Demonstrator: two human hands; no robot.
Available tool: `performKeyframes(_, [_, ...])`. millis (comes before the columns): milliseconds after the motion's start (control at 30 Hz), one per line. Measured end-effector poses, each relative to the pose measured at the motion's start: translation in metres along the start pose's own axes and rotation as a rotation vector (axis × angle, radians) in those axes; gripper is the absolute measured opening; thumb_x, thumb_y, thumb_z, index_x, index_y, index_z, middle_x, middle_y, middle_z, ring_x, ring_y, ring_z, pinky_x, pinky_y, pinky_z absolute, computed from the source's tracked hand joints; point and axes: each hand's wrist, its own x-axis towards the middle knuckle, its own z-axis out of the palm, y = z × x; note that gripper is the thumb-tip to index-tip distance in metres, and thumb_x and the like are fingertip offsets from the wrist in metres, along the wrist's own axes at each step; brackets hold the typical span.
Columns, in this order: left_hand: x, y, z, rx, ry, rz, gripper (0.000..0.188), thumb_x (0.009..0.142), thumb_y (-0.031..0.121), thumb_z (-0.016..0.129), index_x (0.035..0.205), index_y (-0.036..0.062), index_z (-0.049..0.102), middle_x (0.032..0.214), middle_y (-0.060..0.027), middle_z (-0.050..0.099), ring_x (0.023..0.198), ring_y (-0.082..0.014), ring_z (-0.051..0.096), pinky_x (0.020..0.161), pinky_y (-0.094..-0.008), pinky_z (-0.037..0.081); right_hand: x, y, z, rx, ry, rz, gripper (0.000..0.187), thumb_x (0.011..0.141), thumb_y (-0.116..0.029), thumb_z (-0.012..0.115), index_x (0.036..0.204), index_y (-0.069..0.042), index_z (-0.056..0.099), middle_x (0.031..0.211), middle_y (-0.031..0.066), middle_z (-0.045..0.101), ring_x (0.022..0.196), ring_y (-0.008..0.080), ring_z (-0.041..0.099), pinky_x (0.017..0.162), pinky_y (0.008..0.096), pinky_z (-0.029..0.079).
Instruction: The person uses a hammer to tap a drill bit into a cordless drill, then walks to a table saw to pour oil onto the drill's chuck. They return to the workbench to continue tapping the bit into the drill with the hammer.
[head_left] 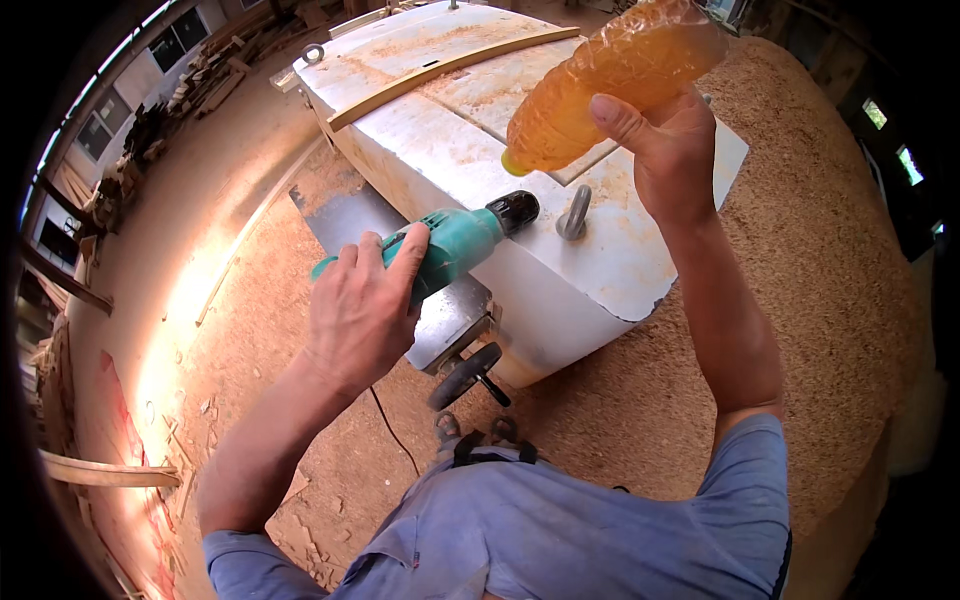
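Note:
My left hand (pixel 362 315) is wrapped round the body of a teal power tool (pixel 462 242) with a black rounded nose, which points to the right over the edge of a white metal machine top (pixel 640 260). The tool's exact kind I cannot make out. Raised above the machine, my right hand (pixel 672 145) grips a crinkled clear plastic bottle (pixel 590 80) full of amber liquid. The bottle is tilted, its yellow-green cap end lower and just above the tool's nose, apart from it. Beside the nose a metal lifting eye (pixel 575 213) stands up from the machine.
A curved wooden strip (pixel 450 68) lies across the sawdust-dusted machine top. A black handwheel (pixel 466 377) juts out near my feet. A dark cord (pixel 393 428) hangs below my left hand. Sawdust (pixel 820 260) is heaped at the right; stacked timber (pixel 190 95) lines the far left.

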Motion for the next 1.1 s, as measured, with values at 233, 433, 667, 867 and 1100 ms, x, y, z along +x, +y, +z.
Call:
performKeyframes(233, [-0.002,0.000,0.009,-0.047,-0.007,-0.070,0.070,0.079,0.019,0.080,0.142,0.0146,0.051,0.101,-0.0164,0.063,0.090,-0.0347,0.066,0.074,-0.0449,0.055,-0.016,0.052,-0.025,-0.530,-0.112,-0.085,0.052,0.075,0.003,0.083,0.122,-0.009,0.064,0.119,0.0106,0.071,0.114,0.0275,0.068,0.101,0.0351,0.054])
performKeyframes(433, [-0.001,-0.003,0.018,-0.132,0.005,-0.076,0.071,0.075,0.019,0.082,0.141,0.0125,0.055,0.100,-0.0169,0.065,0.090,-0.0347,0.067,0.075,-0.0455,0.055,-0.033,0.063,-0.047,-0.576,-0.198,-0.166,0.060,0.068,0.003,0.086,0.122,-0.011,0.063,0.128,0.0082,0.069,0.125,0.0254,0.064,0.108,0.0349,0.051])
performKeyframes(667, [-0.002,-0.011,0.036,-0.312,0.006,-0.141,0.079,0.071,0.018,0.087,0.142,0.0074,0.055,0.105,-0.0199,0.070,0.090,-0.0386,0.071,0.080,-0.0450,0.057,-0.038,0.069,-0.068,-0.753,-0.281,-0.203,0.055,0.070,0.009,0.078,0.119,-0.010,0.064,0.133,0.0081,0.066,0.135,0.0310,0.056,0.113,0.0389,0.048])
performKeyframes(867, [-0.002,0.004,0.029,-0.490,-0.052,-0.297,0.077,0.069,0.016,0.087,0.139,0.0045,0.058,0.106,-0.0231,0.073,0.094,-0.0351,0.074,0.085,-0.0404,0.058,-0.048,0.068,-0.085,-0.890,-0.335,-0.140,0.062,0.076,0.019,0.060,0.131,-0.009,0.065,0.139,0.0126,0.064,0.135,0.0312,0.055,0.115,0.0400,0.045])
performKeyframes(1100, [-0.043,0.009,0.039,-0.734,-0.094,-0.580,0.078,0.069,0.019,0.089,0.138,-0.0011,0.058,0.107,-0.0188,0.075,0.098,-0.0238,0.073,0.088,-0.0371,0.057,-0.093,-0.022,-0.045,-0.731,0.100,-0.096,0.057,0.079,0.019,0.052,0.131,-0.001,0.065,0.130,0.0191,0.067,0.125,0.0349,0.063,0.111,0.0411,0.048])
